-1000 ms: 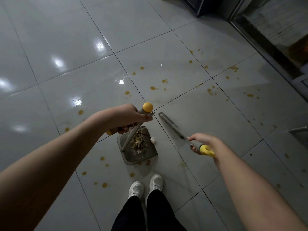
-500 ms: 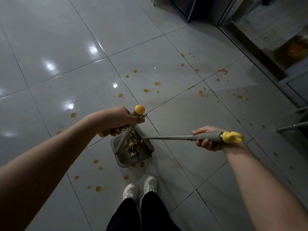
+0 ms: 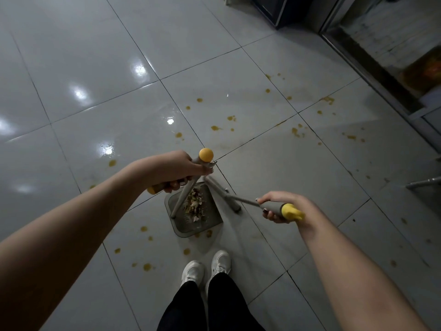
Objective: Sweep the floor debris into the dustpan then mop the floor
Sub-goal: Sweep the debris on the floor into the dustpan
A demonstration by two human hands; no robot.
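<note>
The left hand [image 3: 176, 170] gripped the pole [image 3: 183, 199] of the dustpan [image 3: 211, 219]; the right hand [image 3: 279, 206] gripped the broom [image 3: 223, 195] near its yellow end. The dustpan sat on the floor [image 3: 286, 175] ahead of the shoes [image 3: 205, 268], holding debris [image 3: 195, 206]. The broom's head lay just beside its right edge. Yellow stains [image 3: 216, 128] dotted the tiles.

Dim overall, bright glare spots [image 3: 80, 94] on glossy floor [image 3: 262, 51], wide-angle bending at edges
</note>
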